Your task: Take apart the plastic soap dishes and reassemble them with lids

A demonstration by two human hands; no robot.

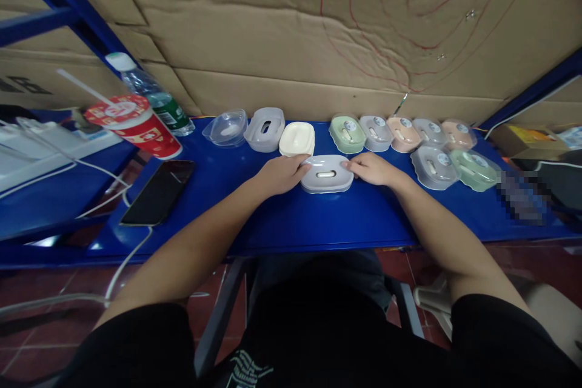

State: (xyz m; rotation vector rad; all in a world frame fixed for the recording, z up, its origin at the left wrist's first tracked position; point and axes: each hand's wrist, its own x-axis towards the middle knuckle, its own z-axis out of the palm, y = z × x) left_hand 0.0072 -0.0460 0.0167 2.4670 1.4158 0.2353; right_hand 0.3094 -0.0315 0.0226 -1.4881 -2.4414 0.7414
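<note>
My left hand (283, 174) grips the left end of a small grey plastic box (327, 183), thumb on top. At its right end, my right hand (371, 168) holds it with bent fingers. The box rests at the middle of the blue table, and a whitish piece shows in the oval slot on its top. Just behind my left hand is a stack of cream plastic dishes (296, 137). Further left stand grey slotted trays (271, 133) and nested clear plastic covers (226, 128). The undersides of my fingers are hidden.
Several lidded boxes in green (347, 133), grey (431, 167) and peach (404, 134) stand to the right on the blue table (291, 224). At left are a phone (158, 193), a red cup with a straw (144, 132) and a bottle (166, 109). Cardboard (254, 42) walls the back.
</note>
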